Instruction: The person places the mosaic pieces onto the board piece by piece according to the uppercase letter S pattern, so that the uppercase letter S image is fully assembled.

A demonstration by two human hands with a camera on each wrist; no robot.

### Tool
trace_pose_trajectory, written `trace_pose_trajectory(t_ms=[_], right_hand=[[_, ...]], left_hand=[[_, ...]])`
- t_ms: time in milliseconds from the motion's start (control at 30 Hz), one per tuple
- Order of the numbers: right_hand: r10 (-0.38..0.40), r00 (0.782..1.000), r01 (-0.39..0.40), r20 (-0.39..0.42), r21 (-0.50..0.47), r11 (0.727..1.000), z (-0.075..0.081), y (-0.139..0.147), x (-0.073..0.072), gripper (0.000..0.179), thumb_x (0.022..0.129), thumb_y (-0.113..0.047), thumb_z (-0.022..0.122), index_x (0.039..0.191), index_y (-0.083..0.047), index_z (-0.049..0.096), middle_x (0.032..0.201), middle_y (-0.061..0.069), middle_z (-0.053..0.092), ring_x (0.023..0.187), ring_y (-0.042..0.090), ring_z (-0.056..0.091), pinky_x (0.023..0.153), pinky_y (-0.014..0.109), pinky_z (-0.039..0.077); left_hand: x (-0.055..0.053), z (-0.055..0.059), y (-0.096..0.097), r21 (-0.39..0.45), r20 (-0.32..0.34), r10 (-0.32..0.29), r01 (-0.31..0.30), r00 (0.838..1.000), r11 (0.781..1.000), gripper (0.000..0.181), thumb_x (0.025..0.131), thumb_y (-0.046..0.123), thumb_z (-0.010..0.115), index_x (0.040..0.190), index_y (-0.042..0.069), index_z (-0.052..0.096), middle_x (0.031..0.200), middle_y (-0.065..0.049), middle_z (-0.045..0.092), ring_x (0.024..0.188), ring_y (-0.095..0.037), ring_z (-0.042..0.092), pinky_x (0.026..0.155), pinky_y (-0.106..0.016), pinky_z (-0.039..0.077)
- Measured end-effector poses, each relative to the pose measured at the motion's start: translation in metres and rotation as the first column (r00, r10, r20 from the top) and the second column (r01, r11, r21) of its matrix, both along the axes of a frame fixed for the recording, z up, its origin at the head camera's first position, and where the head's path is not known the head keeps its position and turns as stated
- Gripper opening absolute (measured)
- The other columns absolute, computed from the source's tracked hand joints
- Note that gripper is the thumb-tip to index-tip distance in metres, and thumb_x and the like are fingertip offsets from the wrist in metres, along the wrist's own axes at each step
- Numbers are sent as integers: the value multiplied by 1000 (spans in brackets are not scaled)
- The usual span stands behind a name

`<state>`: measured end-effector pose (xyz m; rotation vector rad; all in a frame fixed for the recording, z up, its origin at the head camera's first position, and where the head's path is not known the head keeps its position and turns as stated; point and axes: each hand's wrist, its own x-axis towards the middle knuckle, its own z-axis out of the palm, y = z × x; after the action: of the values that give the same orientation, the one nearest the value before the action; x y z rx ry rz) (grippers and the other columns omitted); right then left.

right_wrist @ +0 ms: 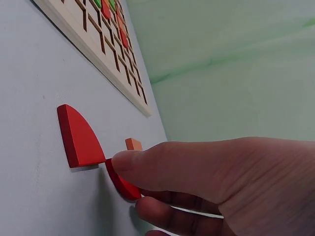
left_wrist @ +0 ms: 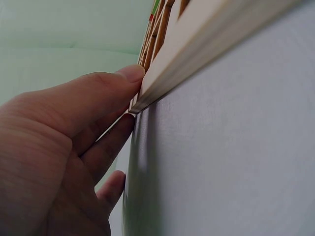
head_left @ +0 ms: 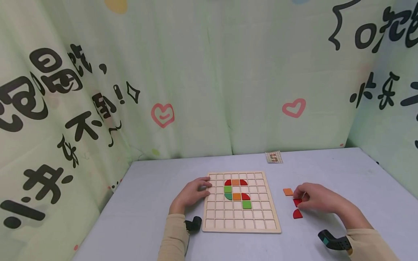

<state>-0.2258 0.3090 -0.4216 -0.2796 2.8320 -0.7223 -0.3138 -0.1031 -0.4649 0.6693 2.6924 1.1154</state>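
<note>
My left hand point(head_left: 191, 192) holds the left edge of a square wooden grid board point(head_left: 220, 214). In the left wrist view the thumb point(left_wrist: 132, 73) lies over the board's frame, with the fingertips close against its side. Red and orange pieces, a green square point(head_left: 246, 204) and a darker green quarter-circle point(head_left: 228, 196) sit in the cells. To the board's right, my right hand point(head_left: 316, 197) pinches a red piece point(right_wrist: 123, 183) with a curved side, low over the table; its fingers partly hide it. Beside it lie a red quarter-circle point(right_wrist: 81, 140) and an orange square point(head_left: 287, 192).
A small gridded card point(head_left: 274, 157) with a reddish-brown figure lies at the table's far edge. The pale table point(head_left: 137, 214) meets a light green curtain point(head_left: 196, 79) printed with black characters and hearts. Each wrist wears a black camera mount, such as the right one point(head_left: 333, 241).
</note>
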Motion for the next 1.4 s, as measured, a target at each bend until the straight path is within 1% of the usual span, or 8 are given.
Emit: trace_pose_trajectory(t_ms=[200,400,633,833,1067,1300,1400], right_hand=[[-7,1000,7,-30,10,1000,-3,0,-2,25,79,-13,80,97,-5,66,85,1,59,78,18,51,69,33,51],[-1,999,1,-39,6,1000,-4,0,-3,23,79,-12,80,97,-5,66,84,0,59,78,17,52,70,34,52],[6,1000,-6,-16,-4,1000,-4,-1,-3,28,77,-11,82,99,-5,66,85,1,59,77,17,52,69,32,53],[13,1000,-13,-4,-9,1000,-6,-1,-4,28,77,-12,82,98,-5,64,84,0,59,77,16,53,69,32,53],[28,999,-28,-38,-4,1000,-7,-2,-3,24,80,-11,79,98,-6,65,84,-1,57,80,17,52,70,32,52],[22,998,-22,-61,-3,1000,-8,-7,0,24,80,-18,79,95,-7,65,83,-1,56,79,16,52,68,31,51],[29,997,-29,-72,-3,1000,-9,-9,0,21,80,-15,78,95,-8,65,85,-1,56,79,16,51,67,30,50]], left_hand=[[1,2,0,2,1,0,0,1000,1000,27,92,13,67,118,8,68,146,-5,49,140,-29,37,114,-47,32],[0,4,0,-4,10,12,-12,1000,1000,27,92,13,67,119,9,68,147,-4,48,140,-28,36,115,-46,31],[-2,4,0,-15,10,12,-12,1000,1000,28,92,13,68,119,8,68,147,-4,48,141,-29,36,115,-47,31],[-2,3,0,-7,12,9,-9,1000,1000,27,92,13,68,119,8,68,147,-5,48,140,-29,36,115,-47,30],[-1,3,0,-14,9,8,-8,1000,1000,27,92,14,67,118,8,68,147,-5,48,140,-30,36,115,-48,30],[0,3,0,-2,5,-5,5,1000,1000,26,92,13,67,118,8,68,147,-6,48,140,-30,36,114,-48,31],[0,2,-1,2,3,-11,11,1000,1000,26,92,13,67,118,7,68,147,-6,48,140,-30,36,114,-48,31]])
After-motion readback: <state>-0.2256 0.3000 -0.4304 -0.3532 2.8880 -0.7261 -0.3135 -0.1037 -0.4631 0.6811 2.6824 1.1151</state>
